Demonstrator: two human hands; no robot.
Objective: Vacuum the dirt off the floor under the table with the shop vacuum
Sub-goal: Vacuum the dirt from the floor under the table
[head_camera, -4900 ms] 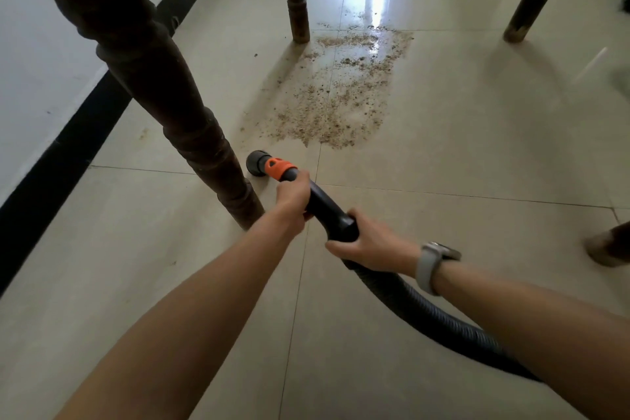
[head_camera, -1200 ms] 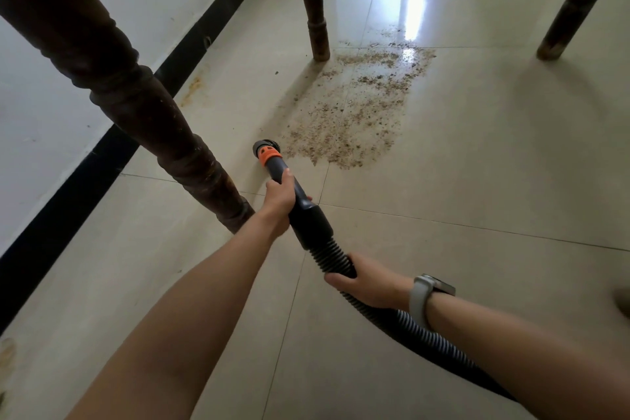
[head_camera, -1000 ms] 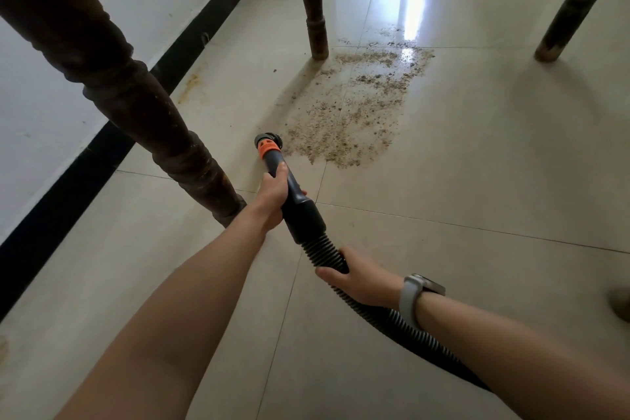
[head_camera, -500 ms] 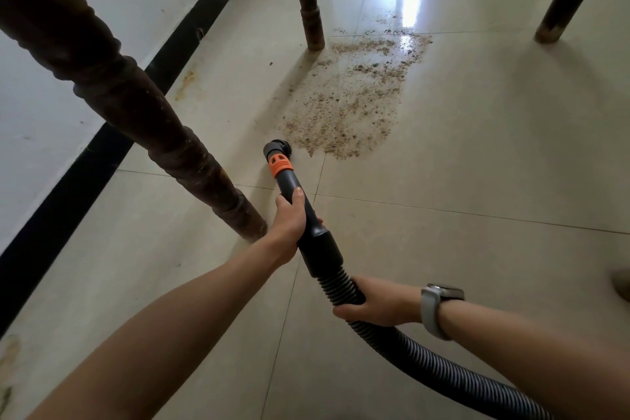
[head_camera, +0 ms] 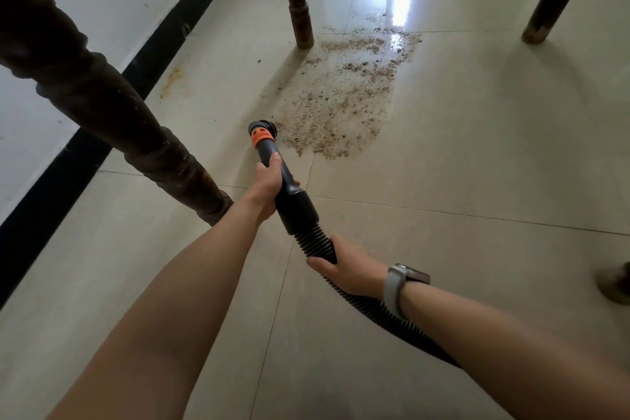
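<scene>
A patch of brown dirt (head_camera: 341, 99) is spread on the beige tile floor between the table legs. The black vacuum nozzle (head_camera: 261, 133) with an orange collar points down at the patch's near-left edge. My left hand (head_camera: 267, 186) grips the rigid black wand just behind the collar. My right hand (head_camera: 347, 266) holds the ribbed black hose (head_camera: 312, 242) further back, and the hose runs on under my right forearm, out of sight.
A thick dark wooden table leg (head_camera: 112, 119) slants down just left of my left arm. Two more legs stand at the back (head_camera: 296, 0) and back right (head_camera: 552, 0). A white wall with black skirting (head_camera: 85, 153) runs along the left. Part of a shoe (head_camera: 615, 283) shows at right.
The nozzle has moved forward and slightly left to the near edge of the dirt patch. Both hands keep their grip on wand and hose.
</scene>
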